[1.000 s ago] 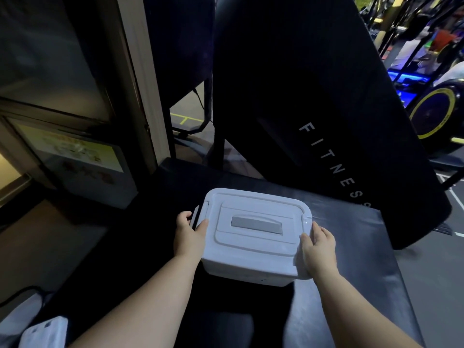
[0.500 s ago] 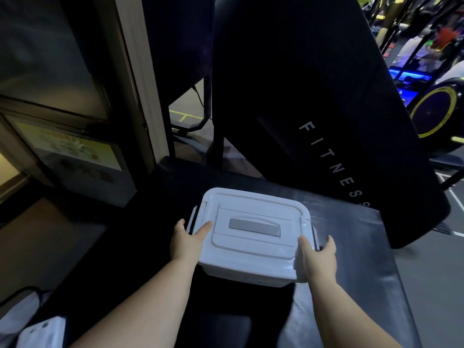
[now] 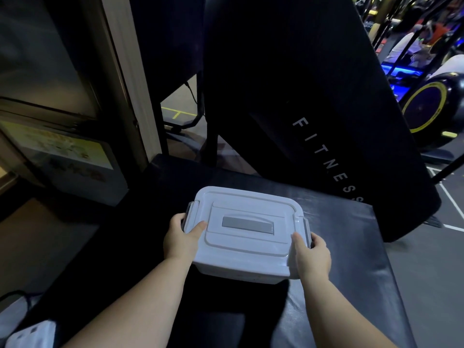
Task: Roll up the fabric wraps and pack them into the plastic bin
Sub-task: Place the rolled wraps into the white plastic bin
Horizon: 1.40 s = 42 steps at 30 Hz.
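The white plastic bin (image 3: 238, 271), its lid (image 3: 251, 204) shut and hiding the contents, sits on the black padded bench (image 3: 351, 237), with the left hand (image 3: 182, 238) and right hand (image 3: 312, 256) each gripping an end, thumbs on top and fingers (image 3: 177, 220) curled mostly out of sight round the side latches (image 3: 306, 229).

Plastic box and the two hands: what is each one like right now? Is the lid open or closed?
plastic bin: upright, gripped at both ends, over the black bench
lid: on, covering the bin
lid handle: lying flat in its recess
left hand: grips the bin's left end, thumb on the lid
right hand: grips the bin's right end, thumb on the lid
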Available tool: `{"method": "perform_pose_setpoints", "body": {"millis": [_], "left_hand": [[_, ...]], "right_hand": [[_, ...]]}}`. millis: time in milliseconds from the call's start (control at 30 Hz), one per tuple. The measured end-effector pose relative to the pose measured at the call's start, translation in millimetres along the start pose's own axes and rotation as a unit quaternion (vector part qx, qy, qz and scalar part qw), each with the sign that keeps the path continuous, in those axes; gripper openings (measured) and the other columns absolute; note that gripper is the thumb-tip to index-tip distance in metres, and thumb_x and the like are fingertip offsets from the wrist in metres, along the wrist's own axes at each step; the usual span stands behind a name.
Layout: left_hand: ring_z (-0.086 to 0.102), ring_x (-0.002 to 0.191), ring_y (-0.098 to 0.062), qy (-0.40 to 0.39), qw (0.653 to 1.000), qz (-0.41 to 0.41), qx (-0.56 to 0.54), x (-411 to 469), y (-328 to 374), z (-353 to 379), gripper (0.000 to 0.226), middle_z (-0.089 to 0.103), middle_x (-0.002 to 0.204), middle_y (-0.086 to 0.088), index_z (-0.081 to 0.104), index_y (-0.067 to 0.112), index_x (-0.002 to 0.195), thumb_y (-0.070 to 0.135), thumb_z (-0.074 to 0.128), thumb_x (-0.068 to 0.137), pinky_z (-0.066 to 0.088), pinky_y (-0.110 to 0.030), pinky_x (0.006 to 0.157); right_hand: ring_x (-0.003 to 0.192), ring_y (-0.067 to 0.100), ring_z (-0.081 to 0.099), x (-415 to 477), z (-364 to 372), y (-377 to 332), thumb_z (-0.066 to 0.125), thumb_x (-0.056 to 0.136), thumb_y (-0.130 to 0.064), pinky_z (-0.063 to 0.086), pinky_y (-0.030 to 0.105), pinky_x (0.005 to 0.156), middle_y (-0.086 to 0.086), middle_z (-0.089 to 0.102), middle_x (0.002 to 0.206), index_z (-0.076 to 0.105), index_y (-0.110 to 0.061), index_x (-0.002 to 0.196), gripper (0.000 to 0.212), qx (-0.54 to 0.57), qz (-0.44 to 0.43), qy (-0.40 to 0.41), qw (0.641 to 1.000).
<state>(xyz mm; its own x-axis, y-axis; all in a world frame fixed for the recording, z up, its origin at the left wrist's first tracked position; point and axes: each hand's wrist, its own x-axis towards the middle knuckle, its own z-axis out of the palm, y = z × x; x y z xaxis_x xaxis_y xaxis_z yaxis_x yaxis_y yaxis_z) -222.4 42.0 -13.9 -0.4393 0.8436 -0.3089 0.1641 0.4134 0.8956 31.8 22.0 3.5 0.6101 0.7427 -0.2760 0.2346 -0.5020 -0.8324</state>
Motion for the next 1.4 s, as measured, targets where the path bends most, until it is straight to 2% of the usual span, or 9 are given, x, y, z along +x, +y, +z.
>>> {"method": "perform_pose_setpoints", "body": {"millis": [100,233,300,433,633,800,933,1167,1400], "left_hand": [[0.06,0.086,-0.02,0.007,1.0,0.013,0.014,-2,1,0,0.042,0.063,0.104,0.002,0.053,0.022,0.121,0.032,0.073,0.085,0.042,-0.028,0.067],[0.06,0.084,-0.018,0.007,1.0,0.017,0.018,-3,1,-1,0.04,0.064,0.103,0.003,0.054,0.023,0.119,0.032,0.073,0.085,0.04,-0.025,0.059],[0.06,0.083,-0.016,0.006,1.0,0.023,0.021,-2,0,-1,0.033,0.064,0.102,0.005,0.054,0.025,0.113,0.031,0.072,0.086,0.041,-0.024,0.061],[0.062,0.088,-0.016,0.002,0.999,0.027,0.018,0,-2,-1,0.026,0.063,0.099,0.01,0.053,0.028,0.107,0.028,0.071,0.088,0.043,-0.025,0.068],[0.059,0.09,-0.019,-0.006,0.999,0.033,0.033,0,0,2,0.037,0.062,0.106,0.005,0.051,0.022,0.128,0.029,0.062,0.094,0.043,-0.029,0.076],[0.061,0.101,-0.024,-0.024,0.997,0.041,0.068,-2,-2,6,0.046,0.061,0.121,0.002,0.043,0.03,0.139,0.041,0.051,0.095,0.052,-0.041,0.089],[0.058,0.112,-0.027,-0.04,0.993,0.049,0.096,1,0,11,0.053,0.056,0.132,0.0,0.038,0.033,0.144,0.044,0.05,0.094,0.05,-0.046,0.096],[0.059,0.111,-0.026,-0.042,0.992,0.073,0.096,14,12,40,0.05,0.057,0.13,0.0,0.041,0.033,0.142,0.043,0.051,0.094,0.05,-0.047,0.096],[0.055,0.119,-0.027,-0.037,0.991,0.083,0.094,35,29,74,0.052,0.054,0.137,-0.001,0.04,0.026,0.146,0.037,0.053,0.097,0.046,-0.041,0.101]], "right_hand": [[0.09,0.019,0.052,0,0,0,0.06,0.092,-0.028,0.034,0.03,0.073,-0.002,0.056,0.104,0.053,-0.015,0.125,0.036,0.007,0.003,-0.012,1.0],[0.09,0.02,0.052,1,0,0,0.059,0.093,-0.027,0.035,0.03,0.072,0.0,0.058,0.104,0.052,-0.013,0.124,0.035,0.007,0.0,-0.017,1.0],[0.088,0.02,0.051,1,1,1,0.057,0.093,-0.028,0.034,0.031,0.066,-0.003,0.057,0.097,0.052,-0.015,0.123,0.032,-0.01,-0.003,-0.016,1.0],[0.087,0.02,0.05,0,1,2,0.054,0.095,-0.03,0.036,0.033,0.072,-0.008,0.051,0.088,0.051,-0.018,0.122,0.03,-0.032,-0.016,-0.018,0.999],[0.086,0.021,0.051,-3,0,0,0.051,0.096,-0.031,0.036,0.033,0.072,-0.002,0.056,0.1,0.047,-0.019,0.127,0.034,-0.036,-0.026,-0.026,0.999],[0.094,0.021,0.048,-1,-5,1,0.047,0.097,-0.033,0.037,0.035,0.081,0.001,0.056,0.122,0.032,-0.026,0.146,0.051,-0.043,-0.032,-0.074,0.996],[0.086,0.014,0.056,-1,-10,6,0.054,0.093,-0.035,0.04,0.034,0.077,-0.011,0.061,0.098,0.045,-0.03,0.132,0.04,-0.034,-0.054,-0.079,0.995],[0.099,0.023,0.06,29,-15,8,0.056,0.091,-0.032,0.047,0.037,0.084,-0.005,0.067,0.106,0.056,-0.031,0.124,0.033,-0.045,-0.065,-0.045,0.996],[0.088,0.016,0.059,62,-19,0,0.056,0.09,-0.028,0.039,0.03,0.064,-0.008,0.066,0.094,0.061,-0.029,0.107,0.018,-0.019,-0.08,-0.031,0.996]]}}
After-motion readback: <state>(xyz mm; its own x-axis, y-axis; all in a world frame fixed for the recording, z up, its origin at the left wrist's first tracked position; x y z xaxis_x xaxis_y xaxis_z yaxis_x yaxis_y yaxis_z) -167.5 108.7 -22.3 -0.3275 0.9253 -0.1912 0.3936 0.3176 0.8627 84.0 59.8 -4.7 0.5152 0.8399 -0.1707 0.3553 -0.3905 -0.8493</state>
